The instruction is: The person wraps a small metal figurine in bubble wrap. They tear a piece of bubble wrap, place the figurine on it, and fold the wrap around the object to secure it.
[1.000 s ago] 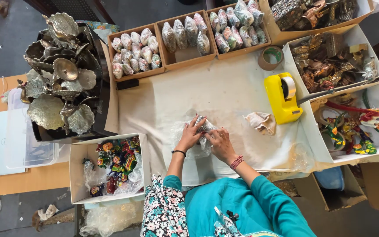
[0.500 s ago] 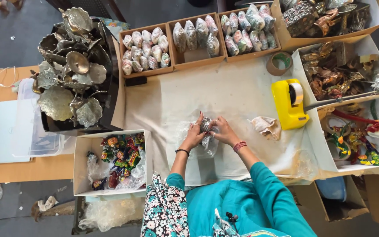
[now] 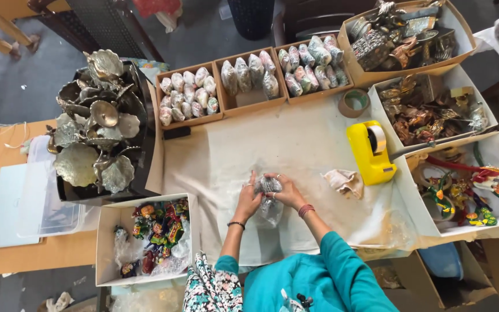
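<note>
Since the earlier frames, both hands have drawn closer to the body and the bundle [image 3: 269, 196] has turned more upright between them; the camera has also shifted, so the boxes sit lower in view. Left hand [image 3: 248, 199] and right hand [image 3: 287, 192] both have their grip closed around the bundle, a small dark object in clear bubble wrap, held just above the cloth [image 3: 295, 138] at the near middle of the worktop. The loose tail of the wrap hangs below the hands, towards the body.

Risks, as judged from this frame:
- Unwrapping. No tape shows on the bundle. If either grip loosens, the springy wrap may open and the object may slide out of the hanging end.
- Reach for tape. The yellow dispenser [image 3: 368, 151] stands well apart, to the right. Taking tape from it would leave one hand alone on the bundle, and the wrap may then slacken.
- Snagging. A crumpled rag [image 3: 345, 180] lies between the right hand and the dispenser, where a sleeve could drag it.
- Knocking. The box of painted figures [image 3: 154, 234] stands near the left elbow, and the stack of metal dishes [image 3: 96, 127] stands beyond it; a wide elbow swing could disturb the box.
</note>
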